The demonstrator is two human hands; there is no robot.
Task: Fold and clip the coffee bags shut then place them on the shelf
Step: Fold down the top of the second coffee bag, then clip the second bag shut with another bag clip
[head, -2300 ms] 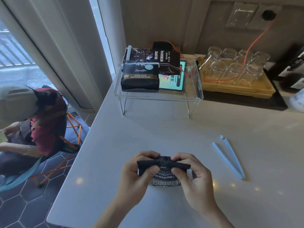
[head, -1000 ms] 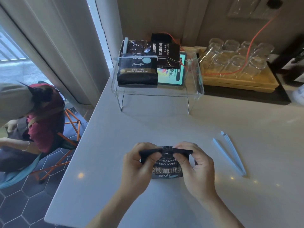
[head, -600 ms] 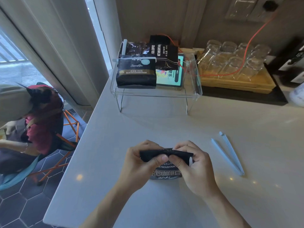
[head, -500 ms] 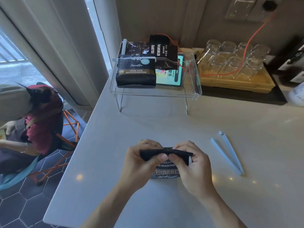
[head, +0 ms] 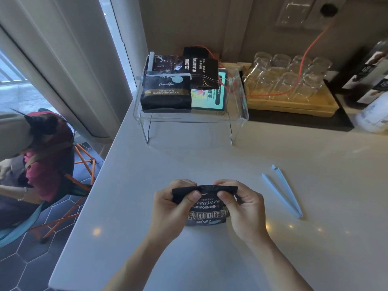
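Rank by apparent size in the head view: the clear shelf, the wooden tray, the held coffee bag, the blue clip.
1. clear shelf
2. wooden tray, slightly smaller; farther off, so unsure
3. held coffee bag, partly hidden by hands
4. blue clip

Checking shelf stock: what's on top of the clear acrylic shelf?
On the acrylic shelf: a clipped Blue Mountain bag, two dark coffee bags behind it, and a lit tablet partly covered. Anything farther back is hidden.

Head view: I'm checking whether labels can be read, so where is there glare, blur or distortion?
Head view: small ceiling-light glints on the counter; bag lettering is legible between the hands; wide-angle bending curves the window frame; glasses look soft.
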